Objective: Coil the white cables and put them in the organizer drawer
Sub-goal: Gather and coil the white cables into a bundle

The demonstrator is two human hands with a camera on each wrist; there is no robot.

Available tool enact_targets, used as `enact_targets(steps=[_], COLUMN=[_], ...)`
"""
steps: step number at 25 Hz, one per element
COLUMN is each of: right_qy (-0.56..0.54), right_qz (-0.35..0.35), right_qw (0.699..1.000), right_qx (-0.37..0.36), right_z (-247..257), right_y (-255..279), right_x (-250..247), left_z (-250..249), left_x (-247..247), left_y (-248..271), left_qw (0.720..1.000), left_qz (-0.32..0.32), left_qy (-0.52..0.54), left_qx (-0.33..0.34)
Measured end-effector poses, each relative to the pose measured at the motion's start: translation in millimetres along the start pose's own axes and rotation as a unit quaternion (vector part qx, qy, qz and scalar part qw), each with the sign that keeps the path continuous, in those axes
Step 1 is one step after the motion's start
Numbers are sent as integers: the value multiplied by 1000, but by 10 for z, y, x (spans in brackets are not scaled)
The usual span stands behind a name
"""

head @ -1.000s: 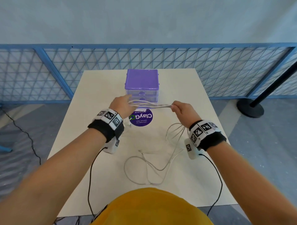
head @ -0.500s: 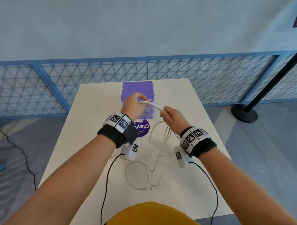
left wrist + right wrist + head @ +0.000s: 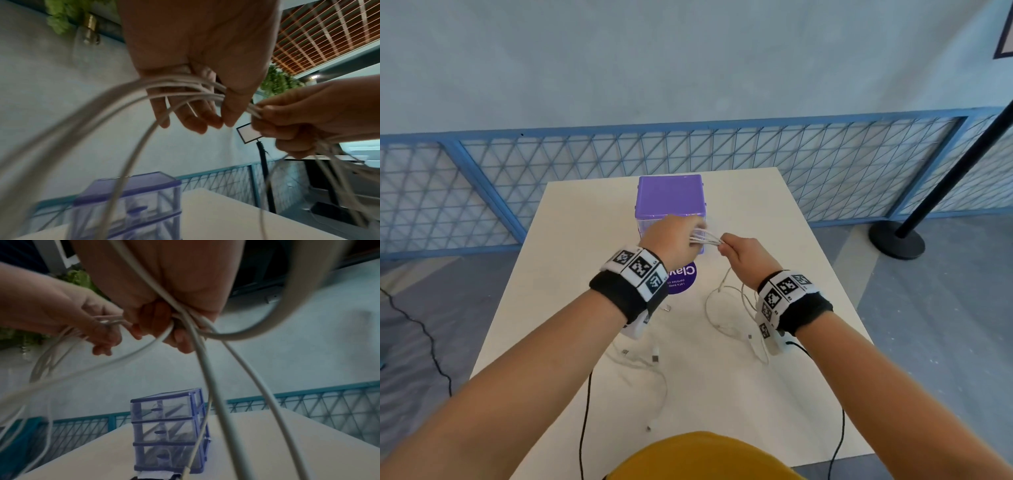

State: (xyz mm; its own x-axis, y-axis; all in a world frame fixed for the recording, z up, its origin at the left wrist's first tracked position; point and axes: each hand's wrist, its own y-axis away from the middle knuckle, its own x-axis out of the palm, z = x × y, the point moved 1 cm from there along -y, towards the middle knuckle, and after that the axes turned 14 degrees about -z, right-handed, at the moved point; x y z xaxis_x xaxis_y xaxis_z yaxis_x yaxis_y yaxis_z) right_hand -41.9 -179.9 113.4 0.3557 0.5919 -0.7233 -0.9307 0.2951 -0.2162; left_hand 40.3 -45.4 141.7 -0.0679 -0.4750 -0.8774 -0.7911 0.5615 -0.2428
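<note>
- Nearest the camera, loose cable tails (image 3: 650,373) and plugs lying slack across the cream table (image 3: 808,274), hanging down from the bundle above and not yet gathered in.
- Just beyond, right hand (image 3: 744,255) raised over the table, fingers (image 3: 292,129) curled tight around one end of the white cables (image 3: 707,238), several strands trailing down past the wrist, apparently to feed slack into the coil.
- Alongside, left hand (image 3: 671,240) holding the other end, thumb pressed down on the looped strands and fingers (image 3: 185,116) bent loosely beneath, seemingly to keep the turns together.
- Short span of cable pulled straight between the two hands, held close together in front of the organizer.
- Under the left wrist, purple round sticker (image 3: 683,279) partly hidden on the table.
- Farther back, purple three-drawer organizer (image 3: 670,195) at the table's middle, all drawers (image 3: 164,409) closed; coiling judged unfinished, stowing yet to come.
- Behind, blue mesh fence (image 3: 756,147) and pale wall.
</note>
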Motion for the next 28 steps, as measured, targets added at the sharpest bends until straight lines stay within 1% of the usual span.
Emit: enact_targets(steps=[1, 2, 3, 5, 6, 8, 12, 14, 16, 18, 19, 20, 22, 24, 26, 27, 28], right_qy=[-6, -23, -44, -71, -71, -63, -34, -26, -13, 10, 18, 10, -34, -70, -57, -53, -63], right_qz=[7, 8, 1, -18, -23, -24, -50, -74, -85, -60, -48, -48, -69, -71, -28, -8, -2], right_qw=[1000, 999, 999, 997, 997, 998, 997, 993, 986, 980, 978, 978, 985, 992, 998, 999, 998], right_qx=[-13, -21, -27, -32, -29, -3, 47, 92, 144, 190, 201, 200, 157, 78, 7, -6, -3], right_z=[58, 98, 119, 96, 39, -117, -440, -595, -757, -835, -822, -778, -547, -205, 91, 195, 236], right_y=[-6, -11, -7, 22, 41, 88, 176, 223, 263, 276, 275, 252, 165, 40, -86, -129, -170], right_x=[23, 41, 43, 16, 5, -11, -15, -51, -64, -33, -1, 20, 30, 24, 84, 120, 172], left_z=[-83, -139, -167, -94, -20, 131, 367, 504, 613, 638, 617, 588, 498, 366, 189, 96, 29], left_x=[32, 69, 86, 69, 57, 13, -138, -209, -242, -236, -233, -227, -192, -104, -28, -17, -13], left_y=[0, -6, -17, -62, -89, -127, -142, -167, -173, -171, -166, -172, -166, -151, -110, -86, -75], left_qw=[999, 996, 995, 994, 992, 990, 985, 979, 976, 976, 976, 977, 984, 994, 996, 995, 994], left_qz=[38, 72, 93, 104, 98, 66, -50, -93, -113, -121, -122, -121, -95, -23, 49, 68, 74], left_qy=[-27, -35, -25, 30, 61, 99, 107, 114, 105, 93, 89, 85, 69, 54, 66, 73, 75], left_qx=[25, 35, 29, -23, -47, -75, -128, -144, -152, -154, -154, -151, -137, -95, -44, -25, -10])
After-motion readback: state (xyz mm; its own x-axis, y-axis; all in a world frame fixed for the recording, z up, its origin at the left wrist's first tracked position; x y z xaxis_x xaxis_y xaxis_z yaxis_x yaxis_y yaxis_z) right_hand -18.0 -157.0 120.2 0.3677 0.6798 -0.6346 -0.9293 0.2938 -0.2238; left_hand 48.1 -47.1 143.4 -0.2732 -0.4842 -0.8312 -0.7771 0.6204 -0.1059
